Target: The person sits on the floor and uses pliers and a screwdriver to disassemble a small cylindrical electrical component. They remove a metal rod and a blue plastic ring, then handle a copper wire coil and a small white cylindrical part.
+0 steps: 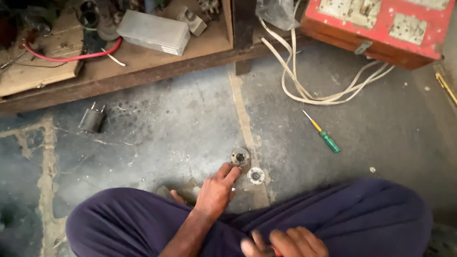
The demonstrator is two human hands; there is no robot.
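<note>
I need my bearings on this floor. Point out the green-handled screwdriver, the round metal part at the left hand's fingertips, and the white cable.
green-handled screwdriver (329,142): head view, on its green handle.
round metal part (240,156): head view, on its centre hole.
white cable (304,95): head view, on the loop's lower bend.

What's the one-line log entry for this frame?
left hand: fingertips on round metal part on floor | right hand: closed on red-tipped object, unclear | second round part beside | screwdriver apart

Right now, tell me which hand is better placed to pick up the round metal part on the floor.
The left hand. Its fingertips already reach the round metal part on the floor. The right hand sits back in the lap, apparently closed around something red, so it is farther away and seemingly occupied.
</note>
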